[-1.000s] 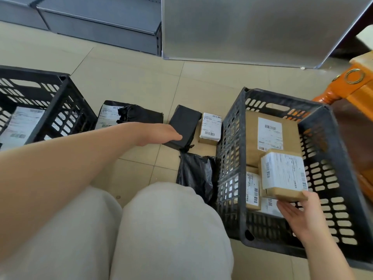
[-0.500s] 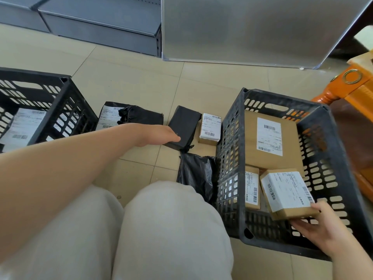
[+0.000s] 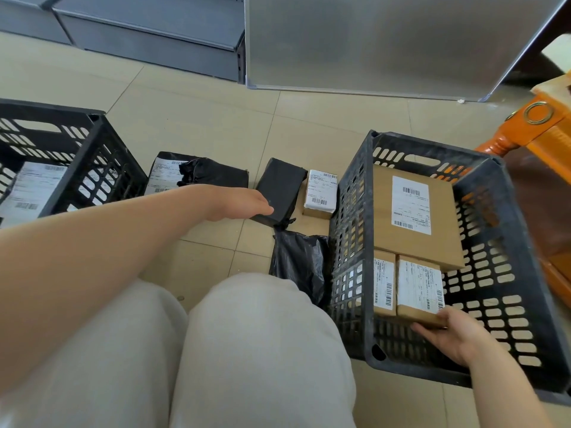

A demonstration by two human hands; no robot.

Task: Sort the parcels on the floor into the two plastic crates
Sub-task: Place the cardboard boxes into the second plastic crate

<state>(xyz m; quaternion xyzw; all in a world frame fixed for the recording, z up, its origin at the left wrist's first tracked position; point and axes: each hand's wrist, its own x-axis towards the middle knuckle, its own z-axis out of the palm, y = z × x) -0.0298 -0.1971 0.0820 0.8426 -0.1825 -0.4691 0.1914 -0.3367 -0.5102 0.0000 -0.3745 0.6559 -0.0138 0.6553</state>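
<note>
Bare forearms, no sleeves, light beige trousers [image 3: 247,350]

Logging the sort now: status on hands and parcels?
Right hand gripping small cardboard parcel in right crate. Left hand open at black-wrapped parcel on floor. Nothing blocking.

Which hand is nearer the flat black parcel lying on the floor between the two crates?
Left. The left hand reaches that flat black parcel, fingertips at its near edge. The right hand is inside the right crate, holding a small cardboard box.
</note>
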